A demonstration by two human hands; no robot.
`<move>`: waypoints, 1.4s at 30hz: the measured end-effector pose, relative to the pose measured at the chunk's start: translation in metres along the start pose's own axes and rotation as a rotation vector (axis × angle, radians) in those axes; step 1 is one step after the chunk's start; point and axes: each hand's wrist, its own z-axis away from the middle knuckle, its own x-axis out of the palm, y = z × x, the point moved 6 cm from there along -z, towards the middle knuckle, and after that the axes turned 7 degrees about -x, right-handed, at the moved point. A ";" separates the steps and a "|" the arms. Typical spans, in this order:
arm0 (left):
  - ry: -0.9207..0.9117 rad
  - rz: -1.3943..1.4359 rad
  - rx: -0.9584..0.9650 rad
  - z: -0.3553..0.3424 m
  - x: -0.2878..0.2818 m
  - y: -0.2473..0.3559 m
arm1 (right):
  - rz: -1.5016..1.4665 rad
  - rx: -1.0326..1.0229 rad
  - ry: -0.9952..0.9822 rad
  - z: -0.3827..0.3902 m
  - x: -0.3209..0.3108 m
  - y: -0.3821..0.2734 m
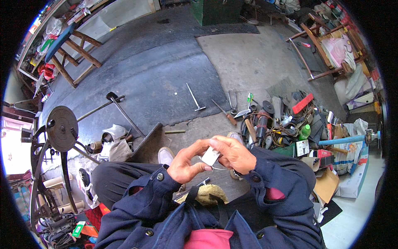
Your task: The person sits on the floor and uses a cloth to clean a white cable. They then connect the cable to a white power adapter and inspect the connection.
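Note:
Both hands meet in front of my lap around a small white block-shaped piece, whose kind I cannot make out. My left hand is closed on its left side, thumb below and fingers reaching over the top. From the other side, my right hand pinches it with the thumb on its upper end. A thin pale strip sticks out beneath the piece toward the right hand. The fingers hide part of the piece.
Right of my knees lies a heap with an angle grinder, cables and a green bottle. A hammer and a screwdriver lie ahead on the floor. At left stand a machine with a round wheel and a wooden stool.

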 end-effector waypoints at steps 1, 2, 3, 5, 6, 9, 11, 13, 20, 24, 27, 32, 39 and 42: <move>0.000 0.016 0.003 0.000 0.000 0.000 | -0.007 -0.036 -0.031 0.001 0.002 -0.003; 0.001 0.032 0.007 0.000 -0.001 0.000 | -0.004 -0.053 -0.044 0.002 0.003 -0.004; 0.001 0.048 0.009 0.000 -0.001 0.001 | 0.012 -0.037 -0.036 0.003 0.002 -0.004; -0.019 0.077 0.028 -0.001 -0.001 0.002 | 0.020 -0.090 -0.082 0.005 0.004 -0.009; -0.028 0.080 0.049 -0.001 -0.001 0.004 | 0.031 -0.088 -0.085 0.006 0.004 -0.009; -0.057 0.114 0.065 -0.002 0.000 0.006 | 0.032 -0.100 -0.132 0.008 0.006 -0.012; -0.050 0.109 0.055 -0.002 -0.001 0.008 | 0.055 -0.126 -0.164 0.009 0.007 -0.016; -0.046 0.110 0.054 -0.002 -0.002 0.010 | 0.072 -0.141 -0.176 0.009 0.008 -0.018; -0.019 0.105 0.042 -0.001 -0.003 0.008 | 0.081 -0.146 -0.135 0.011 0.005 -0.016; 0.049 -0.029 0.061 0.004 -0.003 0.004 | 0.148 -0.126 -0.088 0.016 0.007 -0.018; 0.050 -0.087 0.138 0.005 0.000 0.008 | 0.275 -0.220 -0.070 0.018 0.014 -0.025; -0.021 -0.002 0.095 -0.002 0.006 0.003 | 0.189 -0.147 0.068 0.011 -0.004 -0.004; -0.050 -0.114 0.094 -0.002 0.006 -0.002 | 0.611 -0.288 -0.010 0.002 -0.015 0.007; -0.107 0.060 0.024 -0.005 0.007 -0.006 | 0.490 -0.215 0.018 0.004 -0.010 0.003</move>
